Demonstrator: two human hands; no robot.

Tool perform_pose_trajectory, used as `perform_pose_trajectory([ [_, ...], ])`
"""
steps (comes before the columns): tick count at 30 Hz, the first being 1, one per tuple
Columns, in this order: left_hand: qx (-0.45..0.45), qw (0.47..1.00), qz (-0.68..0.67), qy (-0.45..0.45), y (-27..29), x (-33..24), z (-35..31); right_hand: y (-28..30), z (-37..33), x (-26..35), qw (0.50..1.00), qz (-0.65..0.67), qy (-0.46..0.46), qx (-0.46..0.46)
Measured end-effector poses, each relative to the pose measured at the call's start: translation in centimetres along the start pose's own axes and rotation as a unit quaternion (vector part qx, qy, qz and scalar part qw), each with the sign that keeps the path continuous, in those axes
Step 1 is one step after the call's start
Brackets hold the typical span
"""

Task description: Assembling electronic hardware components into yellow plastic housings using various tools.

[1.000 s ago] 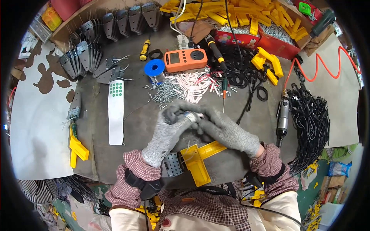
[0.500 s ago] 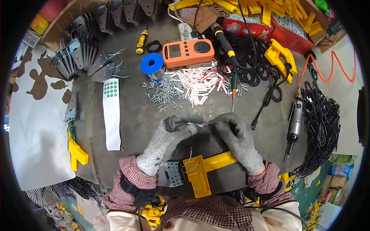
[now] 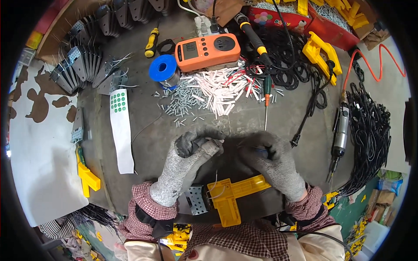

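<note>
Both my hands wear grey gloves and are held above the middle of the bench. Fingers pinched, my left hand (image 3: 196, 145) has a tiny pale tip showing at its fingertips; its kind is unclear. My right hand (image 3: 272, 152) is apart from it, fingers curled together and smeared by motion, with a bluish trace between them. Below them lies a yellow plastic handle part (image 3: 226, 198), joined to a perforated metal plate (image 3: 198, 200). A thin pale wire (image 3: 216, 178) sticks up from it. Beyond my hands are heaps of small screws (image 3: 185, 102) and pinkish-white sleeves (image 3: 217, 89).
An orange meter (image 3: 207, 52) and a blue solder spool (image 3: 163, 69) stand behind the heaps. A screwdriver (image 3: 267, 98) lies before my right hand. Farther right are a silver air driver (image 3: 341, 130) and black cables (image 3: 370, 139). A sticker strip (image 3: 120, 139) lies left.
My hands, close together before, have drawn apart, the left shifting left and the right shifting right. The whole view has also shifted slightly.
</note>
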State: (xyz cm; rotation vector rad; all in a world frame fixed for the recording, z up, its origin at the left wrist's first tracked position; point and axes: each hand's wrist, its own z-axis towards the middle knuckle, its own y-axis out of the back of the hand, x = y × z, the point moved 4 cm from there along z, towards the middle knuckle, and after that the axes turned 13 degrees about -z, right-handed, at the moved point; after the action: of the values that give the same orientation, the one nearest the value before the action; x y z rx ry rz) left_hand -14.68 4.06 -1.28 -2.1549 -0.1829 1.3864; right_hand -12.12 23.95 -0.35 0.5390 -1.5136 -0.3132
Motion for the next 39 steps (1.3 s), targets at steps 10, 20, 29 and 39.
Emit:
perform_pose_trajectory([
  [10,0.014,0.996,0.084,0.015,-0.6,0.0,0.0,0.2,-0.1,0.5,0.999,-0.003,0.014,0.033],
  [20,0.073,0.992,0.099,-0.013,-0.4,0.3,0.2,0.3,-0.2,-0.2,0.999,-0.002,0.011,0.044],
  [29,0.048,0.971,0.217,-0.089,-1.2,-0.4,-0.2,0.4,-0.2,0.5,0.994,-0.106,0.007,0.030],
  [39,0.033,0.961,0.243,-0.128,-1.5,-0.3,-0.6,0.5,-0.4,0.4,0.990,-0.135,0.035,0.002],
])
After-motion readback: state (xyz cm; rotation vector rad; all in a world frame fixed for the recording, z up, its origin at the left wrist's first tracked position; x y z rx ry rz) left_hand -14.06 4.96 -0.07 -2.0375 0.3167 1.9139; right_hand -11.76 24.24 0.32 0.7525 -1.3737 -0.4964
